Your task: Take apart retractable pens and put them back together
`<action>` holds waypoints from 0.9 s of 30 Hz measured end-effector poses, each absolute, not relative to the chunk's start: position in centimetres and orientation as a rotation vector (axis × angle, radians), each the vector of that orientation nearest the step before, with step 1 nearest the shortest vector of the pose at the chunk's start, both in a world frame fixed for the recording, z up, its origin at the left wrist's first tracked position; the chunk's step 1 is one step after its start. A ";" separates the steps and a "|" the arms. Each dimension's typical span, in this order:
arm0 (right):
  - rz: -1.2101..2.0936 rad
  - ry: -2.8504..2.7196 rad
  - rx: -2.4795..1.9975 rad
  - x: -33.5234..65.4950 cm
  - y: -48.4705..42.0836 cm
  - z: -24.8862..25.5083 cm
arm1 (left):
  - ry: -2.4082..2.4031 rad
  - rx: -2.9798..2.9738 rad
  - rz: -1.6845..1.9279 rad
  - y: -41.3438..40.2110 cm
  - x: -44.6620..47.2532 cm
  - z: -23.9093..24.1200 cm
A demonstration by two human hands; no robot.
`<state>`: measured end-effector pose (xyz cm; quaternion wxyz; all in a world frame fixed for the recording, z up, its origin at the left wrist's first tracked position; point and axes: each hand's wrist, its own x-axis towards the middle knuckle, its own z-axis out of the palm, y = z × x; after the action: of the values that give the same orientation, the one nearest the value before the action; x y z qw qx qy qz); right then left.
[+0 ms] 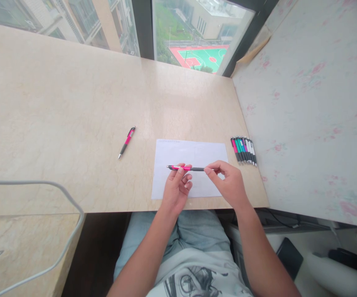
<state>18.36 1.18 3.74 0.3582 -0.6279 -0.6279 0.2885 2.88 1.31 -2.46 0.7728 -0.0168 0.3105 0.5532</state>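
Observation:
A pink ballpoint pen with a black grip lies level between my hands, above a white sheet of paper. My left hand is closed on its pink barrel, thumb on top. The thumb and forefinger of my right hand pinch the tip end, which they hide. The sheet has a faint line of writing along its top edge. Left of the paper, a second pink pen rests on the table by itself. Right of the paper is a row of several pens in pink, green, purple and white.
The beige stone-patterned tabletop runs to a window at the back. A flowered wall borders it on the right, near the pen row. A grey cable loops across the left side.

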 end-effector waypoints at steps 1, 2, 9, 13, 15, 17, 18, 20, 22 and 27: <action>0.714 -1.640 -1.622 18.3 1.2 3.9 | 0.678 -0.031 1.198 1.3 2.9 -2.4; 0.682 -1.660 -1.622 18.3 1.2 4.0 | 0.683 -0.027 1.198 1.3 2.9 -2.4; 0.559 -1.783 -1.641 18.4 1.2 4.3 | 0.720 -0.008 1.188 1.2 3.0 -2.2; 0.507 -1.823 -1.634 18.7 1.1 4.3 | 0.730 0.003 1.186 1.2 3.1 -2.1; 0.480 -1.843 -1.625 18.8 1.0 4.5 | 0.738 0.008 1.184 1.1 3.1 -2.1; 0.463 -1.861 -1.611 18.8 1.0 4.7 | 0.740 0.009 1.190 1.1 3.2 -2.0; 0.458 -1.866 -1.603 18.8 1.0 4.8 | 0.740 0.008 1.194 1.1 3.2 -1.9; 0.459 -1.868 -1.586 18.7 0.9 4.9 | 0.738 0.003 1.197 1.1 3.2 -1.9; 0.469 -1.864 -1.574 18.6 0.8 4.9 | 0.735 0.001 1.194 1.1 3.2 -2.0; 0.475 -1.864 -1.599 18.6 0.7 4.7 | 0.730 0.011 1.184 1.1 3.1 -2.2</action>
<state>18.58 0.75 4.73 0.3146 -0.6069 -0.7074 0.1801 3.10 1.13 -2.21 0.7679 0.0051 0.3361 0.5453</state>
